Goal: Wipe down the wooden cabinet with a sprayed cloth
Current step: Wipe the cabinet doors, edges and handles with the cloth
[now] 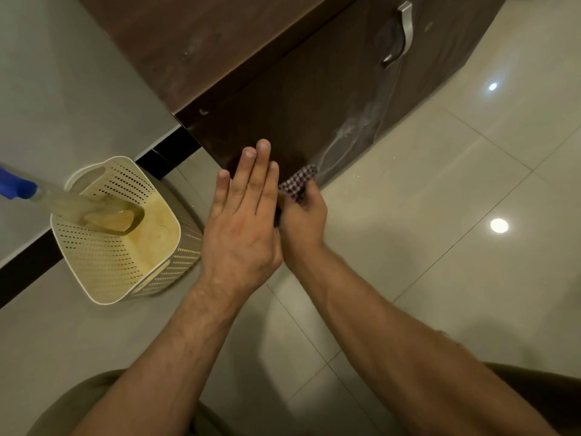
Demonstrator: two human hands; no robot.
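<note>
The dark brown wooden cabinet fills the upper middle, its door facing me with a silver handle at the top right. Wet streaks run down the door's lower right. My right hand is closed around a checked purple-and-white cloth, pressed against the bottom edge of the door. My left hand is flat with fingers straight and together, held just left of the cloth in front of the door's lower corner, partly covering my right hand.
A cream perforated plastic basket stands on the tiled floor left of my hands, with a tool with a blue handle resting in it. A pale wall with a black skirting runs along the left.
</note>
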